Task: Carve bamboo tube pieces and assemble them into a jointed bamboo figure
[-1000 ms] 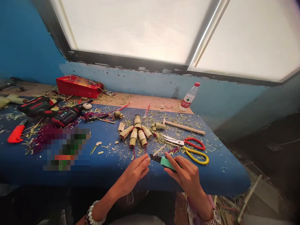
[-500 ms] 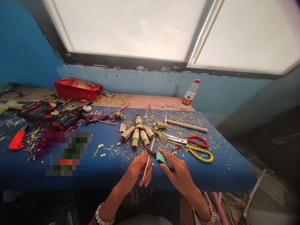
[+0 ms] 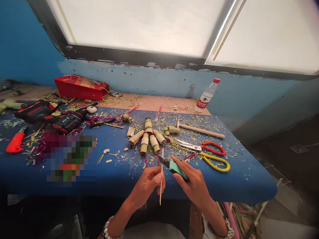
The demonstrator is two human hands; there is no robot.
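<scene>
Near the table's front edge, my left hand (image 3: 151, 182) pinches a thin pale wooden stick (image 3: 161, 179) that stands almost upright in the view. My right hand (image 3: 193, 179) is closed around the teal and black handle of a utility knife (image 3: 178, 170). The knife's blade points up and left, close by the stick's upper part; whether it touches I cannot tell. Just beyond my hands lies a figure of bamboo segments (image 3: 149, 134) strung with dark red cord. To its right are short bamboo pieces (image 3: 172, 129) and scissors (image 3: 203, 150) with one red and one yellow handle.
A hammer (image 3: 201, 131) lies behind the scissors, and a water bottle (image 3: 207, 95) stands at the back right. On the left are a black and red power drill (image 3: 69, 121), an orange-handled tool (image 3: 16, 142) and a red box (image 3: 81, 88). Shavings litter the blue tabletop (image 3: 119, 181).
The stick has turned from slanted to nearly upright and sits lower in my left hand. The knife has shifted slightly right relative to it. The view has tilted a little.
</scene>
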